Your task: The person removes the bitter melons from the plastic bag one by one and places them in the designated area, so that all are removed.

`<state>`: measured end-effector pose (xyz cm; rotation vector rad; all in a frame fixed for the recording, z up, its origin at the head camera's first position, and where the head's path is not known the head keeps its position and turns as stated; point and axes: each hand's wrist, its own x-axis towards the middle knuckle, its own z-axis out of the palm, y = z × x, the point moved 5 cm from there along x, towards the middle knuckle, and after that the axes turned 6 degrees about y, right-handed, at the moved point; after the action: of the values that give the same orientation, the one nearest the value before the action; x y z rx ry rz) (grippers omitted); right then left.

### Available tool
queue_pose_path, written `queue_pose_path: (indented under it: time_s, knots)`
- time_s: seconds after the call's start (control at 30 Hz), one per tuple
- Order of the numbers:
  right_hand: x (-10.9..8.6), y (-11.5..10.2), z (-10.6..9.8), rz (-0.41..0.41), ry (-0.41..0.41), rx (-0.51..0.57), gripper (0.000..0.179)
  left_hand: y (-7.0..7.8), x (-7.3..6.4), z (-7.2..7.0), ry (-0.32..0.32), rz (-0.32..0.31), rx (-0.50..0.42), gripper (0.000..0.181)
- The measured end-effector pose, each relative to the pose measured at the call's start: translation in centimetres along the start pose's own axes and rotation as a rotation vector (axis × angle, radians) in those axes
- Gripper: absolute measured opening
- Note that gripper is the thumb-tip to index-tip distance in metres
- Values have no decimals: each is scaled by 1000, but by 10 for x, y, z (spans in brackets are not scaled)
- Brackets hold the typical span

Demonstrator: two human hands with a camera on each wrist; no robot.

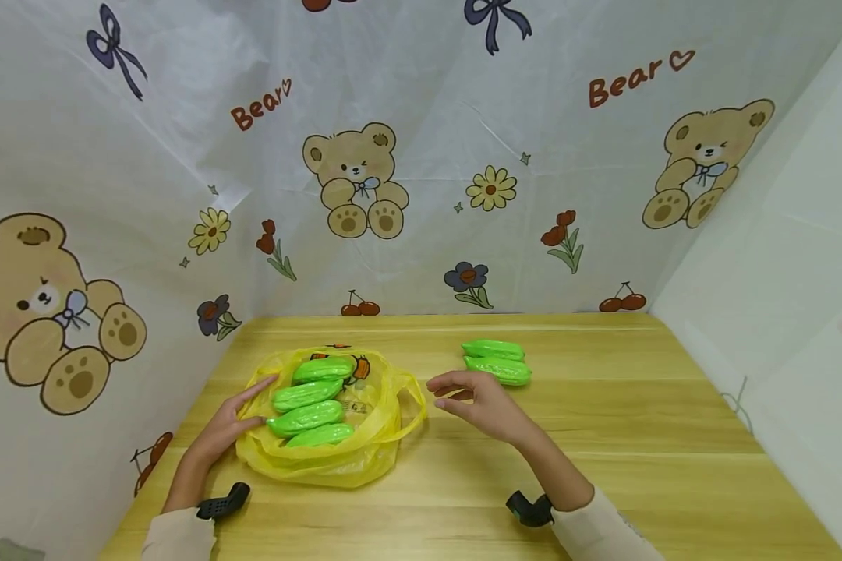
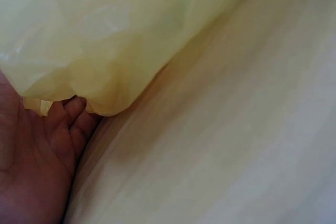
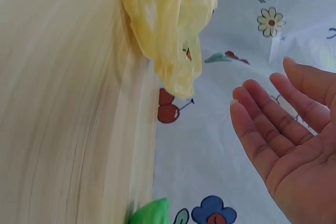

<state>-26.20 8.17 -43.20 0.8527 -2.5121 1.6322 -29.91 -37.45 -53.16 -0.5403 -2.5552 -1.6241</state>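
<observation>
A yellow plastic bag (image 1: 323, 467) lies on the table with its mouth open upward. Inside it are several glossy, bright green, cucumber-shaped toys (image 1: 309, 418), lined up one behind another. My left hand (image 1: 219, 432) rests at the bag's left rim, index finger and thumb extended against it; in the left wrist view the plastic covers the fingertips of this left hand (image 2: 42, 156). My right hand (image 1: 480, 405) hovers just right of the bag's handle loop (image 1: 415, 405), holding nothing. Its fingers are loosely bent and apart from the bag (image 3: 170, 30) in the right wrist view.
Two more green cucumber-shaped toys (image 1: 498, 370) lie on the wooden table (image 1: 603, 413), beyond my right hand. A white sheet (image 1: 428, 156) printed with bears hangs behind the table and along its left. A thin cable (image 1: 737, 401) shows at the right edge.
</observation>
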Motion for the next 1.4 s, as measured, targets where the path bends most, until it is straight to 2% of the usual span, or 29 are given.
queue_pose_path:
  time_s: [0.17, 0.4, 0.63, 0.93, 1.23, 1.4]
  knots:
    - [4, -8, 14, -25, -32, 12, 27, -2, 1, 0, -3, 6, -6, 71]
    - [14, -28, 32, -106, -102, -13, 26, -3, -1, 0, -1, 17, -8, 71]
    - [28, -38, 50, -137, -116, -15, 27, -3, -2, -2, 7, 10, 3, 70]
    - [37, -37, 85, -144, -136, -11, 24, -2, -2, -2, 4, -19, 2, 71]
    - [43, -38, 107, -218, -78, -238, 24, -2, -1, 0, 5, -17, 8, 71]
    - [50, -34, 115, -199, -83, -177, 24, -1, 0, 0, 8, -3, 6, 71]
